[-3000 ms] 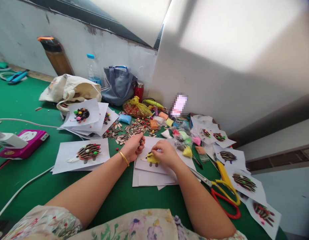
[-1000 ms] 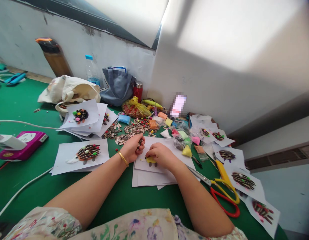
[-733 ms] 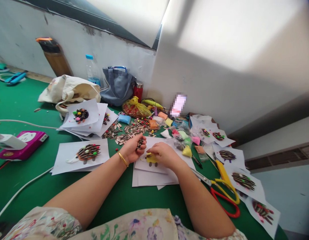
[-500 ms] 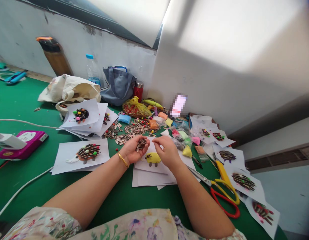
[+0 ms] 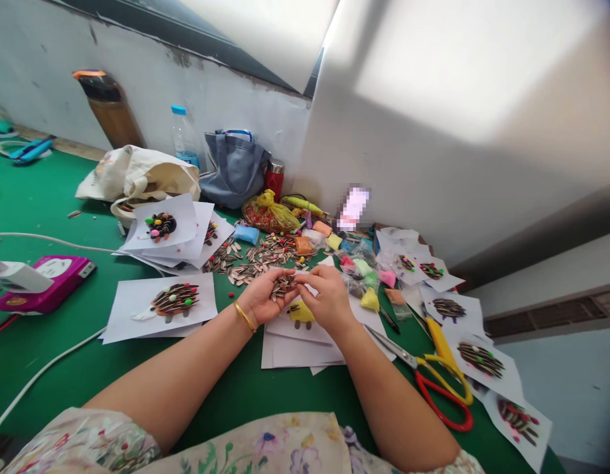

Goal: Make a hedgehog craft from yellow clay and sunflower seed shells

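A small heap of striped sunflower seeds [image 5: 282, 287] rests in my cupped left hand [image 5: 260, 299], which wears a gold bangle. My right hand [image 5: 330, 297] meets its fingertips at the edge of the heap, thumb and forefinger pinched; whether a seed is between them is hidden. Beneath both hands lies a white sheet [image 5: 279, 359] bearing a yellow clay animal body [image 5: 299, 311] with grey feet, partly covered by the right hand. Just beyond is a spread of loose sunflower seeds [image 5: 262, 255] on the green table.
A finished seed hedgehog picture [image 5: 174, 301] lies at left, near a stack of sheets [image 5: 186, 210]. Bagged clay [image 5: 368, 299], scissors [image 5: 443, 388] and a row of pictures [image 5: 482, 359] are at right. Bags [image 5: 233, 168] and bottles [image 5: 183, 141] stand along the wall.
My right hand has moved left, from just apart to touching the fingertips of my left hand at the seeds. My left hand has stayed nearly in place.
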{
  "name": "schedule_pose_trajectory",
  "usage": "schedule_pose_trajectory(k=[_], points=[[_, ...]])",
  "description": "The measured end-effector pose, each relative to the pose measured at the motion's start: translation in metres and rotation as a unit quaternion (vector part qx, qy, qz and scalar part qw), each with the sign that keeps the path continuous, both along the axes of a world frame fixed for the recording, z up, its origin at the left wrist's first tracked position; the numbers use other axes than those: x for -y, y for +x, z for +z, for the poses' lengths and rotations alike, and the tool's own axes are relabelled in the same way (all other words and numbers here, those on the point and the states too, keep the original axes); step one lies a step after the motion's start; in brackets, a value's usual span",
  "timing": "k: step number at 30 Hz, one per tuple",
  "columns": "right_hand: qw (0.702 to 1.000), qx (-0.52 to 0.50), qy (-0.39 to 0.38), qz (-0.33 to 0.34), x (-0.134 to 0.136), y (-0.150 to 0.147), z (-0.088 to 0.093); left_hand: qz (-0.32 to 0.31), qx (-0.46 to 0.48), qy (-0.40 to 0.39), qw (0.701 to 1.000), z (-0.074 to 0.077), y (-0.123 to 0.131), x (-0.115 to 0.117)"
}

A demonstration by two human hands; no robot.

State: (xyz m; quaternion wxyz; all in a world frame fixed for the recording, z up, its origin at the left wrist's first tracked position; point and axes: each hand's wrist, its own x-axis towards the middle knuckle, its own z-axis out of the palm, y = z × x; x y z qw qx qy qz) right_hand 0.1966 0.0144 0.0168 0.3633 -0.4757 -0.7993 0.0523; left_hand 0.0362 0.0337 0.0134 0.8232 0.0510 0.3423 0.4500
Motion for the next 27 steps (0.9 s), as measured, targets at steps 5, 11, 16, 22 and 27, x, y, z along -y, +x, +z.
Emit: schedule_pose_trajectory(k=[5,11,16,22,27], points=[[0.993,-0.11,-0.04,0.002,-0.005,0.001,-0.003,-0.007,0.005,-0.001,1.0,0.001,0.0,0.001],[0.971,-0.182,-0.152,-0.026,-0.012,0.009,-0.009,0.004,0.01,-0.014,1.0,-0.001,-0.002,-0.002],[0.961,-0.14,-0.238,-0.02,-0.014,0.018,-0.01,0.045,0.01,-0.028,0.999,-0.004,-0.004,-0.007],[0.964,0.015,-0.264,0.03,-0.012,0.021,-0.011,0.056,0.008,-0.036,0.998,-0.009,-0.006,-0.01],[0.964,0.081,-0.241,0.081,-0.01,0.013,-0.013,0.058,0.008,-0.041,0.997,-0.011,-0.006,-0.011]])
